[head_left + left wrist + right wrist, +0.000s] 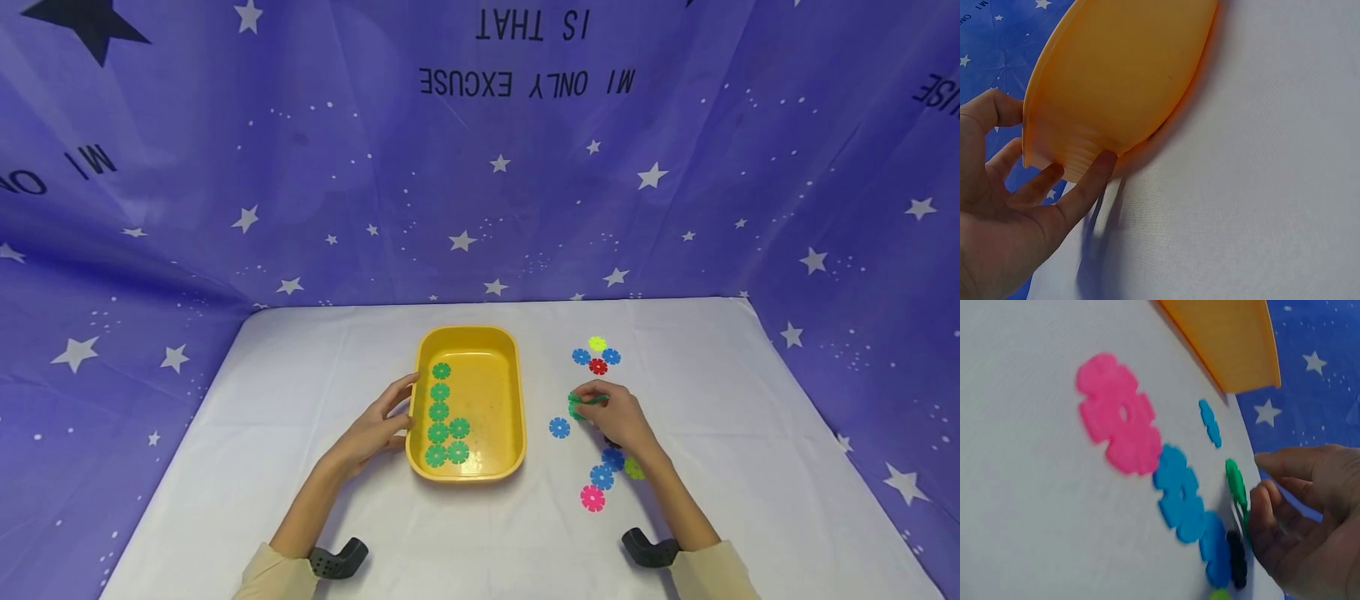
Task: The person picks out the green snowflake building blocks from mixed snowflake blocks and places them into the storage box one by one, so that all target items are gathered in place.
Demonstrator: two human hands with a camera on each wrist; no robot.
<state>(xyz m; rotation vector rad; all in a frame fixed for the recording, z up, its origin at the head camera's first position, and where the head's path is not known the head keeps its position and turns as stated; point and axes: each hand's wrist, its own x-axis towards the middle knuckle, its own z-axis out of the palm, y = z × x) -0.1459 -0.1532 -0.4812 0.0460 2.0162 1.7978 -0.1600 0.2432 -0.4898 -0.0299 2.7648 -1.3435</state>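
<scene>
My left hand [371,429] rests against the left side of a yellow tray [520,392], its fingers spread. In the left wrist view, fingertips touch the outer wall and rim of the yellow tray [1129,69]. Several green notched discs [438,411] lie inside along the tray's left part. To the right, my right hand [615,417] is low over green discs [574,409] on the table, partly hiding them. The right wrist view shows its bent finger and thumb tips apart, right beside a green disc [1235,481], nothing seen between them.
Beyond the right hand lie a yellow disc [597,343], a red disc [597,367] and two blue ones. A lone blue disc [559,427] sits nearer the tray. Below the hand are a pink disc [592,498], more blue ones, a yellow-green disc [634,468] and a black disc [1237,559].
</scene>
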